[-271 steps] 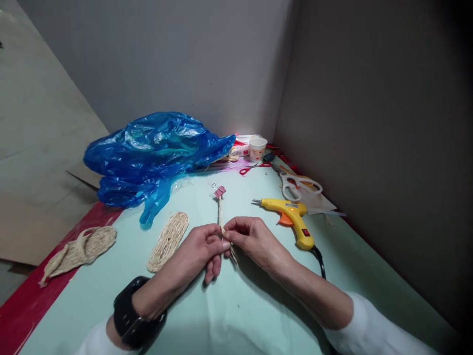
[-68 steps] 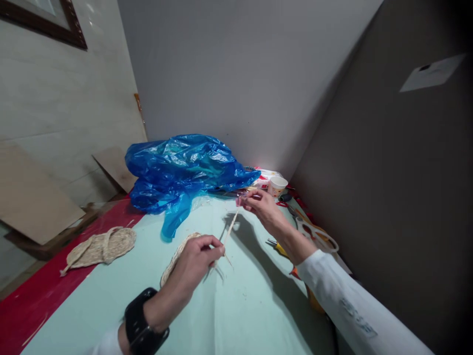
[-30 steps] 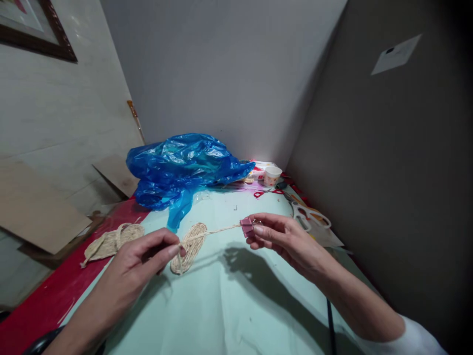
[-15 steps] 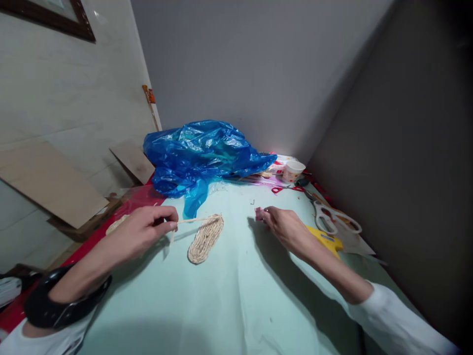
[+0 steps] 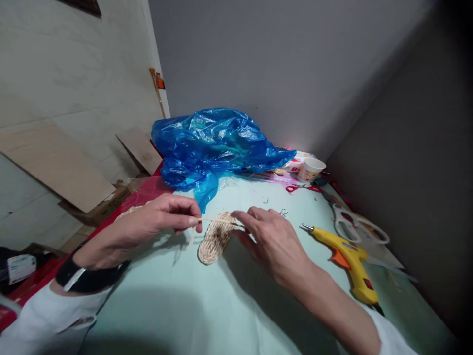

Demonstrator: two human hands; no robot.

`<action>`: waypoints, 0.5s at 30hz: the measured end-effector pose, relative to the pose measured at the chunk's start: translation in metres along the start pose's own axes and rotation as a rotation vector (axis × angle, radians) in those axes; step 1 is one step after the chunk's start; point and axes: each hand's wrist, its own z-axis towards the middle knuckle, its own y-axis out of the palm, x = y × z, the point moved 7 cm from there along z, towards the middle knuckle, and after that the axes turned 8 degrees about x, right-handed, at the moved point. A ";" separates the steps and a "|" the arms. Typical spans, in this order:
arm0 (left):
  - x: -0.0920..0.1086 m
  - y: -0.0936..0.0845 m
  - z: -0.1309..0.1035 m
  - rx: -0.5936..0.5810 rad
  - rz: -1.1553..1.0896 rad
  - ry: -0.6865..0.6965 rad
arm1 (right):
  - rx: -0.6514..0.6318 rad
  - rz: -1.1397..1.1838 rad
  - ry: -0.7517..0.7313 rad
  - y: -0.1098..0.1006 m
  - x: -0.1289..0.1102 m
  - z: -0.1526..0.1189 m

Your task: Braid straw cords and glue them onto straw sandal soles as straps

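Note:
A woven straw sole-shaped piece (image 5: pixel 216 241) lies on the pale green table cover, its strands coiled in long rows. A thin straw cord (image 5: pixel 212 220) runs taut across its top end. My left hand (image 5: pixel 173 214) pinches the cord between thumb and fingers, with a loose tail hanging below. On the other side, my right hand (image 5: pixel 273 241) has its fingers bent around the far end of the cord, at the upper right edge of the woven piece; the exact grip is partly hidden. Just beyond the right hand lies a small binder clip (image 5: pixel 283 212).
A yellow glue gun (image 5: pixel 347 259) lies to the right, beside white-handled scissors (image 5: pixel 345 224). A crumpled blue plastic bag (image 5: pixel 221 140) sits at the back. Near it are a paper cup (image 5: pixel 311 170) and red-handled scissors (image 5: pixel 291 188). Wooden boards (image 5: pixel 55 167) lean at left.
My right hand has let go of the small pinkish clip and moved left to the cord at the woven piece. My left hand still pinches the cord. The view has shifted, showing the whole glue gun.

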 end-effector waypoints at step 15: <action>-0.021 0.032 0.073 0.048 -0.185 -0.028 | 0.052 1.424 0.753 0.058 0.034 -0.001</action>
